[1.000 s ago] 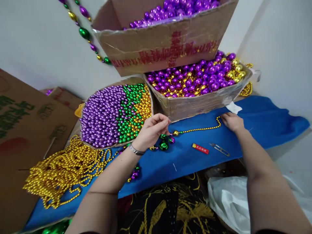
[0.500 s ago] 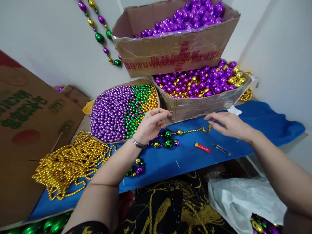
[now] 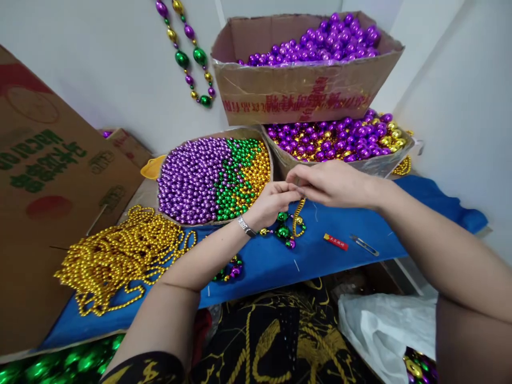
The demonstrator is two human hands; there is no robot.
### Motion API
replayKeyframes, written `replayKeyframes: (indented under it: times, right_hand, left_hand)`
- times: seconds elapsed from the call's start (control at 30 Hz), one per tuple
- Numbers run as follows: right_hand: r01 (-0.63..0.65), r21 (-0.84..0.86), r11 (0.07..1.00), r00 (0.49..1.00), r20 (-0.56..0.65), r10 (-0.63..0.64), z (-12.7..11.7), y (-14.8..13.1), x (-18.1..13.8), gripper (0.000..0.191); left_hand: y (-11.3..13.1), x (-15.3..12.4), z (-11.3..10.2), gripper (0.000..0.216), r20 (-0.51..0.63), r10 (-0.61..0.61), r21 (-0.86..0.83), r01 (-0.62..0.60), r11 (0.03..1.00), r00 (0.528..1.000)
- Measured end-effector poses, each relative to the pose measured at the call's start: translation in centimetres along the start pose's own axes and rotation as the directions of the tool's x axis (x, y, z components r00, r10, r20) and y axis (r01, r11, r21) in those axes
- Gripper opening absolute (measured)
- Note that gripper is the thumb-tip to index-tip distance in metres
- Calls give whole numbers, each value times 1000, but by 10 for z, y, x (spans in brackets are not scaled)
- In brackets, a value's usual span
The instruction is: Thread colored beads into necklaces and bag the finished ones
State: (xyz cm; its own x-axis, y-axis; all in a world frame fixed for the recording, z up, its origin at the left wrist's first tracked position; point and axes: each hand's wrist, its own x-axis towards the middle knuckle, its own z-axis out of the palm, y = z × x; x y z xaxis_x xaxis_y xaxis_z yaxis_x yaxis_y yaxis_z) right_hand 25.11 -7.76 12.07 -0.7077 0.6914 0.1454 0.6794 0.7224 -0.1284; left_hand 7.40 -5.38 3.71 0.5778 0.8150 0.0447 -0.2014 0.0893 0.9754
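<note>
My left hand point(image 3: 276, 200), with a metal watch on the wrist, is closed in a pinch, its fingertips meeting those of my right hand point(image 3: 334, 184). Whatever lies in the left pinch is too small to make out. My right hand is also pinched, bent over from the right. A thin gold bead strand point(image 3: 296, 220) hangs just below its fingers. It runs down to larger green, gold and purple beads point(image 3: 283, 232) on the blue cloth point(image 3: 348, 272). Part of this strand is hidden behind my left hand.
A box of small purple, green and gold beads point(image 3: 192, 181) stands behind my left hand. Two stacked cartons point(image 3: 280, 96) hold larger beads. Gold bead strands point(image 3: 120, 256) pile at left. A red lighter point(image 3: 336, 241) and small thread snips point(image 3: 365, 245) lie at right. A necklace point(image 3: 182, 58) hangs on the wall.
My right hand has moved left to meet my left hand, bringing the gold strand's end along. That strand lay stretched along the cloth and now hangs. The view has shifted slightly.
</note>
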Motion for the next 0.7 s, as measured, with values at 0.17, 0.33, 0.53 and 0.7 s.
replayKeyframes:
  times: [0.17, 0.33, 0.53, 0.7]
  right_hand:
    - [-15, 52, 999, 998, 61, 11, -5, 1, 15, 21]
    - [23, 135, 991, 996, 80, -34, -8, 5, 22, 22]
    - [-123, 403, 907, 988, 137, 74, -8, 25, -18, 35]
    - [72, 840, 538, 909, -277, 311, 10, -8, -17, 40]
  left_hand:
    - [4, -4, -12, 24, 45, -3, 86, -1, 996, 999]
    - [11, -4, -13, 27, 161, 88, 304, -134, 943, 983]
    - [24, -3, -23, 24, 185, 165, 436, -231, 870, 969]
    - [24, 2, -14, 19, 305, 299, 596, -426, 681, 904]
